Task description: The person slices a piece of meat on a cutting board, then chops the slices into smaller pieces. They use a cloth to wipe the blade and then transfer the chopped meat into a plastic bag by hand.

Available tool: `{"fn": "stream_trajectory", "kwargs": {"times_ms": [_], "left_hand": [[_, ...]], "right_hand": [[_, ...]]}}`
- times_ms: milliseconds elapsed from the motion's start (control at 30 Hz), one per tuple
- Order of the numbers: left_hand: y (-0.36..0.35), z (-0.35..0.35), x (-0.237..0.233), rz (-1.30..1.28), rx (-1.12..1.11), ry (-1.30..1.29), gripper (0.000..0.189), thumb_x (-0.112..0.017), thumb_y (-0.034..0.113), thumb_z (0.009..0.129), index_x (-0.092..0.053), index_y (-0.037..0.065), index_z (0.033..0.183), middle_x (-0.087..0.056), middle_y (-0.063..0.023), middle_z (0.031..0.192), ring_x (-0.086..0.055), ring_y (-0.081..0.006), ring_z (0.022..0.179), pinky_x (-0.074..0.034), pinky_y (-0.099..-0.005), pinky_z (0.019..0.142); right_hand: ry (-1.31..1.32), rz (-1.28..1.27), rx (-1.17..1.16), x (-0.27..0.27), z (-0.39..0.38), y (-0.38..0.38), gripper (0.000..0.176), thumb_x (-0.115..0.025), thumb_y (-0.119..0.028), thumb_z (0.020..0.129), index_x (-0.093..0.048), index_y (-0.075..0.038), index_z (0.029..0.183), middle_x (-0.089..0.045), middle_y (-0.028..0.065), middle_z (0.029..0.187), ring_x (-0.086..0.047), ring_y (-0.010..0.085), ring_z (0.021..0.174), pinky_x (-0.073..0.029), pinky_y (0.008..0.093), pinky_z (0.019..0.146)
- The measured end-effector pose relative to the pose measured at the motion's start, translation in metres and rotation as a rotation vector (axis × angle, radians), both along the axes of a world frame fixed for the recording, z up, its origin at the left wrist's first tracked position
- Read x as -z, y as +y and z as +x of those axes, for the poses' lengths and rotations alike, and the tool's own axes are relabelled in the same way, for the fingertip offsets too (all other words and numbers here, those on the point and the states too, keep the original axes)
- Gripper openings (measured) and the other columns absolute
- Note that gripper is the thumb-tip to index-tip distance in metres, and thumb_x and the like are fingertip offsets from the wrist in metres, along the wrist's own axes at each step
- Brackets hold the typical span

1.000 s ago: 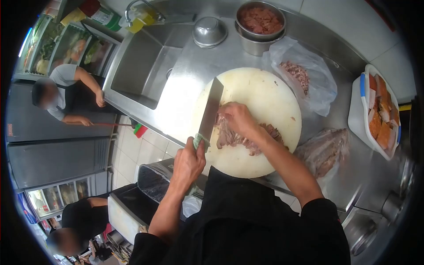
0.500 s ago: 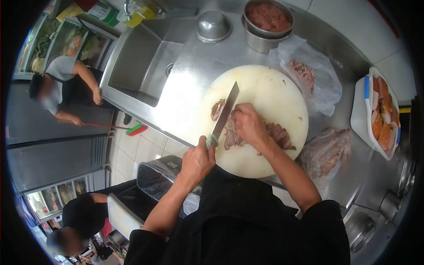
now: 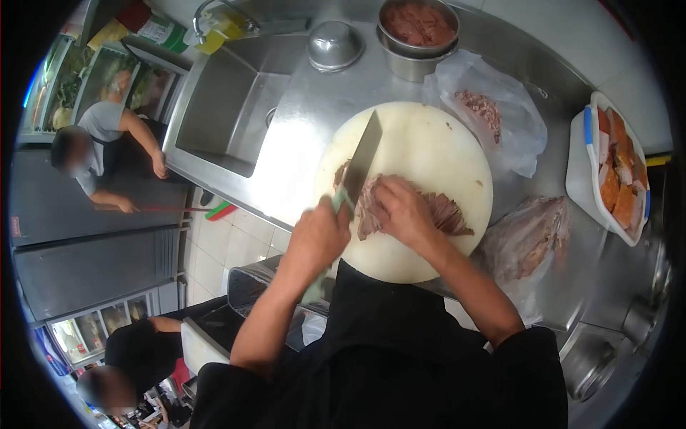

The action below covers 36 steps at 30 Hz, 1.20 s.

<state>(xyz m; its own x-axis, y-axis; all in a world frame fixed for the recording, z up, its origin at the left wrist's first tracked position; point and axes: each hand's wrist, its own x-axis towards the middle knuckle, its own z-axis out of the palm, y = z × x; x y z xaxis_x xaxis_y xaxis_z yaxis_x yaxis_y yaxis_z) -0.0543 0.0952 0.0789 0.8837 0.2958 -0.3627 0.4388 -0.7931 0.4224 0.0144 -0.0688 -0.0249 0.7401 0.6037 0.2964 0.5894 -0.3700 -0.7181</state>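
1. As I look down over my own dark sleeves, the steel counter [image 3: 307, 121] fills most of what I see, with the sink [image 3: 225, 107] sunk into it on my left.
2. The round white cutting board [image 3: 436, 136] lies on the counter straight in front of me, close to its near edge.
3. Two clear plastic bags of meat lie to my right: one bag [image 3: 511, 136] is beyond the board, and the other bag [image 3: 532, 239] is nearer to me, just beside the board's rim.
4. A white tub [image 3: 576, 179] of orange and pale pieces stands at the far right.
5. A steel bowl [image 3: 418, 25] of minced meat stands stacked on another at the back, with an upturned bowl [image 3: 334, 44] near it.
6. The cleaver [image 3: 362, 157] stands on edge on the board, its blade against the left side of the meat [image 3: 446, 211].
7. That meat, a cooked brown slab, lies on the near half of the board.
8. My left hand [image 3: 318, 239] is closed tight around the cleaver's handle.
9. My right hand [image 3: 401, 211] holds the meat down with bent fingers, just beside the blade.
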Motion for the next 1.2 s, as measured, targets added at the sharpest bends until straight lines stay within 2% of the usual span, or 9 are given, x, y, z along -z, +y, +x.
{"fn": "stream_trajectory", "kwargs": {"times_ms": [167, 300, 333, 533, 667, 733, 833, 1000, 1200], "left_hand": [[-0.022, -0.057, -0.018, 0.059, -0.035, 0.109, 0.029, -0.055, 0.026, 0.097, -0.052, -0.003, 0.098, -0.062, -0.0361, 0.073, -0.062, -0.0565, 0.074, -0.051, -0.0616, 0.07], [-0.03, -0.075, 0.015, 0.021, -0.068, -0.001, 0.025, -0.057, 0.022, 0.096, -0.051, -0.002, 0.095, -0.061, -0.0366, 0.07, -0.062, -0.0551, 0.069, -0.052, -0.0603, 0.063], [-0.032, -0.073, 0.026, 0.018, -0.064, 0.006, 0.025, -0.057, 0.022, 0.096, -0.051, -0.002, 0.095, -0.061, -0.0366, 0.07, -0.062, -0.0551, 0.069, -0.052, -0.0603, 0.063], [-0.028, 0.013, 0.065, -0.062, -0.09, -0.215, 0.029, -0.055, 0.022, 0.096, -0.055, -0.006, 0.106, -0.062, -0.0363, 0.073, -0.062, -0.055, 0.073, -0.051, -0.0597, 0.068], [-0.014, 0.037, 0.046, -0.069, -0.064, -0.331, 0.03, -0.053, 0.022, 0.096, -0.057, -0.007, 0.105, -0.062, -0.0376, 0.078, -0.062, -0.0551, 0.08, -0.051, -0.0591, 0.075], [-0.015, 0.027, 0.007, -0.055, -0.069, -0.148, 0.033, -0.053, 0.023, 0.097, -0.061, -0.009, 0.094, -0.062, -0.0377, 0.082, -0.062, -0.0548, 0.086, -0.051, -0.0552, 0.076], [-0.021, -0.022, -0.011, -0.039, -0.093, 0.078, 0.034, -0.053, 0.024, 0.097, -0.057, -0.01, 0.095, -0.062, -0.0381, 0.079, -0.062, -0.0545, 0.082, -0.05, -0.0579, 0.073], [-0.039, -0.077, 0.027, 0.005, -0.127, 0.039, 0.027, -0.056, 0.023, 0.096, -0.053, -0.004, 0.097, -0.061, -0.0388, 0.074, -0.061, -0.0565, 0.073, -0.05, -0.0629, 0.069], [-0.028, 0.028, 0.05, -0.123, -0.105, -0.283, 0.029, -0.053, 0.018, 0.097, -0.055, -0.01, 0.095, -0.061, -0.0361, 0.075, -0.061, -0.0545, 0.075, -0.049, -0.0572, 0.065]], "right_hand": [[-0.063, -0.004, 0.108, 0.017, -0.013, 0.008, 0.032, -0.071, -0.008, 0.073, -0.065, 0.001, 0.103, -0.059, 0.0142, 0.115, -0.058, 0.0331, 0.112, -0.048, 0.0394, 0.1], [-0.054, -0.031, 0.108, 0.021, -0.014, 0.011, 0.035, -0.071, -0.008, 0.072, -0.065, 0.003, 0.104, -0.059, 0.0152, 0.115, -0.057, 0.0337, 0.112, -0.047, 0.0397, 0.101], [-0.087, -0.008, 0.112, 0.021, -0.013, 0.011, 0.034, -0.073, -0.007, 0.072, -0.066, 0.002, 0.104, -0.061, 0.0141, 0.113, -0.059, 0.0329, 0.108, -0.05, 0.0404, 0.095], [-0.138, 0.01, 0.078, 0.018, -0.008, 0.013, 0.032, -0.071, -0.003, 0.07, -0.068, 0.003, 0.102, -0.063, 0.0145, 0.107, -0.062, 0.0341, 0.099, -0.054, 0.042, 0.085], [-0.027, 0.035, 0.04, 0.021, -0.002, 0.005, 0.03, -0.067, 0.001, 0.071, -0.068, 0.001, 0.102, -0.063, 0.0152, 0.106, -0.062, 0.0343, 0.097, -0.054, 0.0419, 0.085], [0.028, -0.003, 0.02, 0.015, 0.003, 0.0, 0.029, -0.066, 0.001, 0.072, -0.068, 0.0, 0.101, -0.063, 0.0148, 0.106, -0.063, 0.0339, 0.097, -0.054, 0.0416, 0.085], [0.01, 0.006, 0.052, 0.017, -0.001, 0.006, 0.025, -0.065, 0.001, 0.073, -0.066, -0.001, 0.098, -0.062, 0.0141, 0.106, -0.062, 0.0326, 0.1, -0.054, 0.0404, 0.086], [-0.032, -0.001, 0.077, 0.017, -0.007, 0.008, 0.022, -0.066, 0.0, 0.073, -0.065, 0.001, 0.095, -0.061, 0.0145, 0.108, -0.059, 0.0317, 0.106, -0.052, 0.038, 0.09], [-0.093, -0.02, 0.03, 0.02, -0.002, 0.007, 0.025, -0.068, 0.0, 0.072, -0.064, 0.002, 0.097, -0.061, 0.0158, 0.11, -0.059, 0.0325, 0.107, -0.052, 0.037, 0.092]]}}
